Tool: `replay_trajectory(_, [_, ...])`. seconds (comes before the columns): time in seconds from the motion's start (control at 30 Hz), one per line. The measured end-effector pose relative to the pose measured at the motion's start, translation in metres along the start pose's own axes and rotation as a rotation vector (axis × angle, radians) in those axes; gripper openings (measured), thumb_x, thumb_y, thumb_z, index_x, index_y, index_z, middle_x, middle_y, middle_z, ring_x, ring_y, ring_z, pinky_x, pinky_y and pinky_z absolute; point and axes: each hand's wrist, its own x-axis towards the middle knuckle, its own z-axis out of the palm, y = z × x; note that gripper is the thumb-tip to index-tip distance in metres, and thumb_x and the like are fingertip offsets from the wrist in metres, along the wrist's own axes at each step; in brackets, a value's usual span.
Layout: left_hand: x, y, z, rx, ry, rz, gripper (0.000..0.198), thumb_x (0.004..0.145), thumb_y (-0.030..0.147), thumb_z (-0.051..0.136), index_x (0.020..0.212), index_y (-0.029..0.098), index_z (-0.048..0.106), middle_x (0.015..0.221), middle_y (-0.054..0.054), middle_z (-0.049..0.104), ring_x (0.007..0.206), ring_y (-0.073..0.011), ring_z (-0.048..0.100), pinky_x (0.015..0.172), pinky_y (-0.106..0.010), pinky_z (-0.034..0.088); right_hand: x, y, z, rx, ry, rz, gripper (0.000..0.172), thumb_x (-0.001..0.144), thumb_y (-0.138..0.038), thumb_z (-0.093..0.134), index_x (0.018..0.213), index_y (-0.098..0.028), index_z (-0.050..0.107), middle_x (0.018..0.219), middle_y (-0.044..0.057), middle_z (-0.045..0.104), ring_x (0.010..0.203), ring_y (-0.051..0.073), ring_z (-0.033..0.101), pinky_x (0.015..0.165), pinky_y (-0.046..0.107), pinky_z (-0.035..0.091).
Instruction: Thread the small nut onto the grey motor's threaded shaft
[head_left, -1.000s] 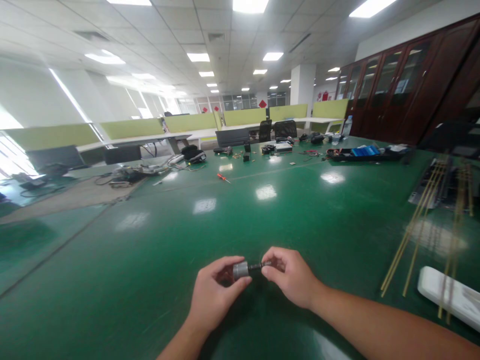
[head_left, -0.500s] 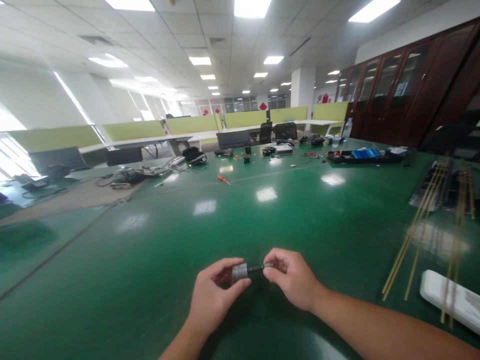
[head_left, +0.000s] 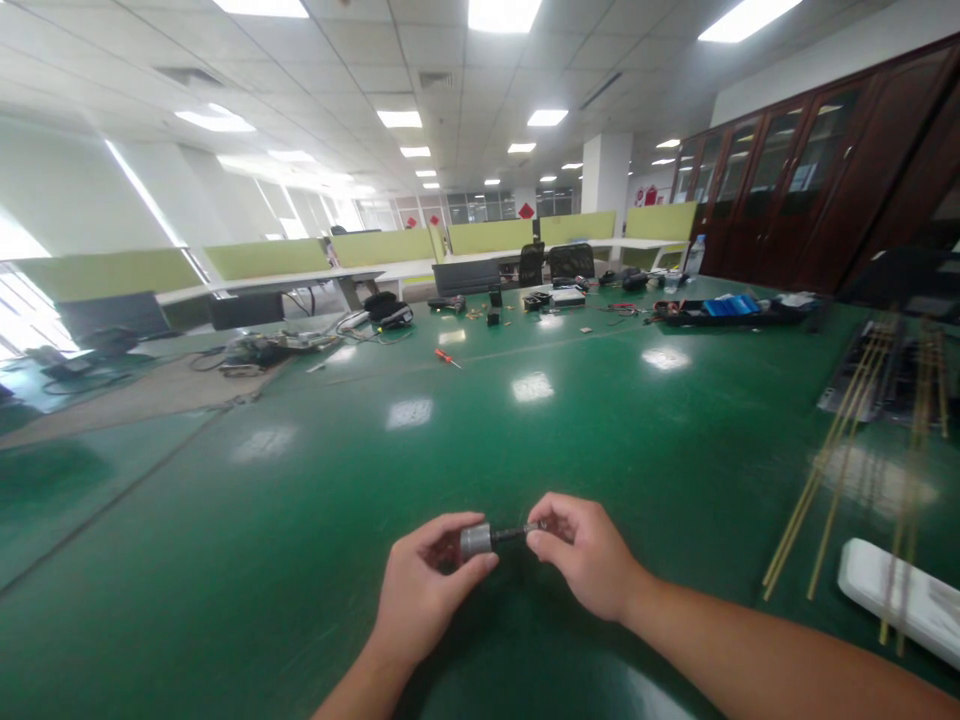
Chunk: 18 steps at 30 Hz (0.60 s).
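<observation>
1. As shown in the head view, a grey cylinder (head_left: 475,541) is grasped between thumb and fingertips of the left hand (head_left: 424,590), over the green table (head_left: 337,500).
2. Between the hands, a dark shaft (head_left: 509,535) is seen meeting the cylinder's end; its other end is pinched by thumb and fingers of the right hand (head_left: 585,555).
3. The step in hand is judged to be two-handed work on the shaft at the cylinder; whether it is being turned, inserted or drawn out cannot be told.
4. For the next move, a steady left hold and an in-line action by the right fingers seem to be called for.
5. Well beyond the hands, an orange screwdriver (head_left: 446,356) is seen; rightward of the right hand, thin sticks (head_left: 823,482) and a white case (head_left: 862,575).
</observation>
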Motion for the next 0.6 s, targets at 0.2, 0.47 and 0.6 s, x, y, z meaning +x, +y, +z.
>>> replay_trajectory(0.2, [0.0004, -0.0022, -0.0013, -0.016, -0.005, -0.014, 0.038, 0.064, 0.034, 0.086, 0.096, 0.015, 0.076, 0.088, -0.009, 0.077, 0.078, -0.0255, 0.073, 0.074, -0.032, 0.060, 0.0002, 0.0006, -0.0007, 0.001, -0.001, 0.001, 0.006, 0.080, -0.022, 0.062, 0.079, -0.017, 0.064, 0.064, -0.002, 0.056, 0.060, 0.013, 0.051, 0.062, 0.026, 0.042])
replay_trajectory(0.47, [0.0015, -0.0048, -0.0030, -0.069, -0.013, -0.040, 0.039, 0.064, 0.033, 0.086, 0.096, 0.014, 0.075, 0.086, -0.009, 0.077, 0.076, -0.0235, 0.073, 0.071, -0.029, 0.059, -0.0004, -0.0010, -0.0006, -0.004, -0.005, 0.000, 0.008, 0.081, -0.024, 0.062, 0.079, -0.017, 0.063, 0.065, -0.002, 0.056, 0.061, 0.013, 0.051, 0.062, 0.026, 0.041])
replay_trajectory(0.6, [0.0019, -0.0030, -0.0028, -0.086, -0.008, -0.045, 0.039, 0.063, 0.032, 0.087, 0.096, 0.014, 0.075, 0.087, -0.009, 0.077, 0.077, -0.0241, 0.073, 0.072, -0.030, 0.059, -0.0003, -0.0021, -0.0006, 0.000, 0.004, -0.003, 0.007, 0.080, -0.024, 0.062, 0.079, -0.017, 0.063, 0.065, -0.002, 0.056, 0.060, 0.013, 0.051, 0.062, 0.026, 0.041])
